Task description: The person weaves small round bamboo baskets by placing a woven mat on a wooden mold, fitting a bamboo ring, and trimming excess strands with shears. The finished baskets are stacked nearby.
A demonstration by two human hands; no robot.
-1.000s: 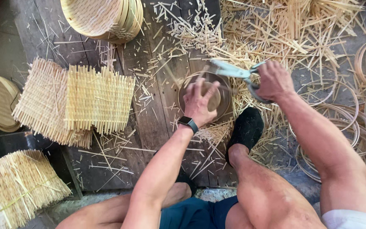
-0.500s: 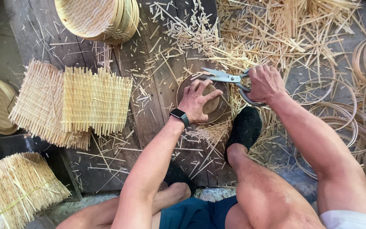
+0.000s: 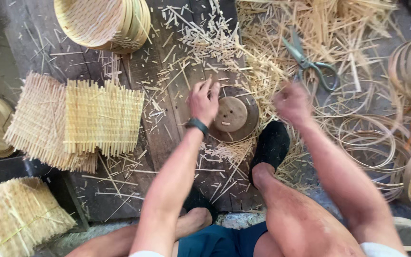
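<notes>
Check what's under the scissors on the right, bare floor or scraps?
The scissors lie on a litter of loose bamboo slivers; thin bamboo hoops lie just below the handles. The ground under the blades is covered. Right hand is close by, not touching.

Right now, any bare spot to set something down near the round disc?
Barest: dark planks between the woven mats and left hand, only loosely littered. Crowded: offcuts right of the round disc, around the scissors, right hand and hoops.
</notes>
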